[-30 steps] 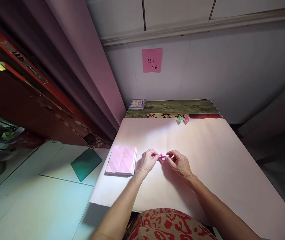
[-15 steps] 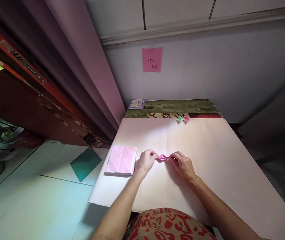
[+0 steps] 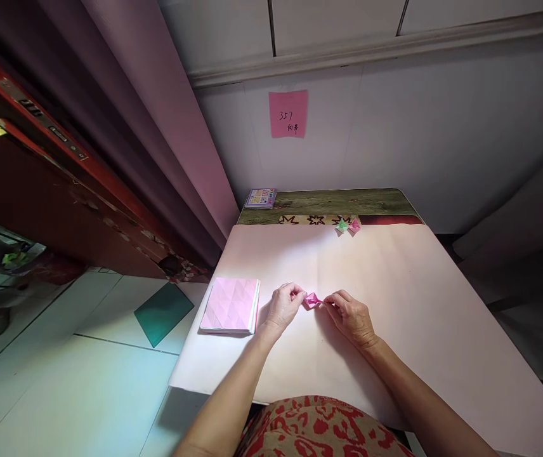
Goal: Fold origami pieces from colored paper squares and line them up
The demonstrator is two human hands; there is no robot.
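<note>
You are pinching the folded pink paper (image 3: 312,301) between both hands above the desk (image 3: 338,202), your left hand (image 3: 285,306) and right hand (image 3: 351,318) each clamping a grip on one end, probably to keep it steady. The paper stack (image 3: 230,306) is lying near your left hand, seemingly for easy reach; a green piece (image 3: 342,226) and a pink piece (image 3: 354,225) are sitting farther off, likely clear of your work.

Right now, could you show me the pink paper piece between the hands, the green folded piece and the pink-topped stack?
Held pink piece (image 3: 312,301): head view, middle of its folded body.
Green folded piece (image 3: 342,226): head view, centre of its folds.
Pink-topped stack (image 3: 231,304): head view, middle of its top sheet.
</note>
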